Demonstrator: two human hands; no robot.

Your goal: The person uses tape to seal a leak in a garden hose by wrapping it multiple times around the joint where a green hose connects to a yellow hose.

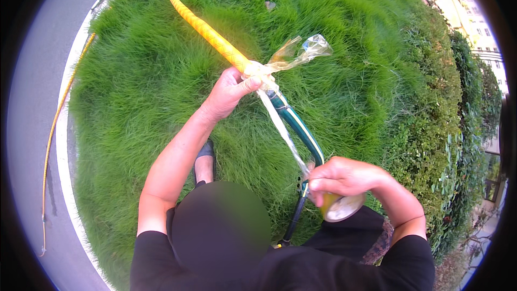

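Observation:
My left hand [229,94] is closed around the lower end of a thick yellow hose [207,31]. Just past my thumb, clear plastic wrapping [264,73] surrounds the joint where this hose meets a dark green hose with pale stripes [302,129]. A loose, crumpled plastic end [315,47] sticks out to the right of the joint. From the joint a twisted clear strip [283,126] stretches down to my right hand [347,175]. That hand is closed on a yellowish roll of tape [344,208], blurred, its round pale face turned toward me.
Long green grass [134,129] surrounds my feet. A white kerb [63,129] and grey road [32,86] run along the left, where a thin yellow hose length [56,116] lies. Hedges [431,145] line the right. A black tube section [294,216] hangs below the green hose.

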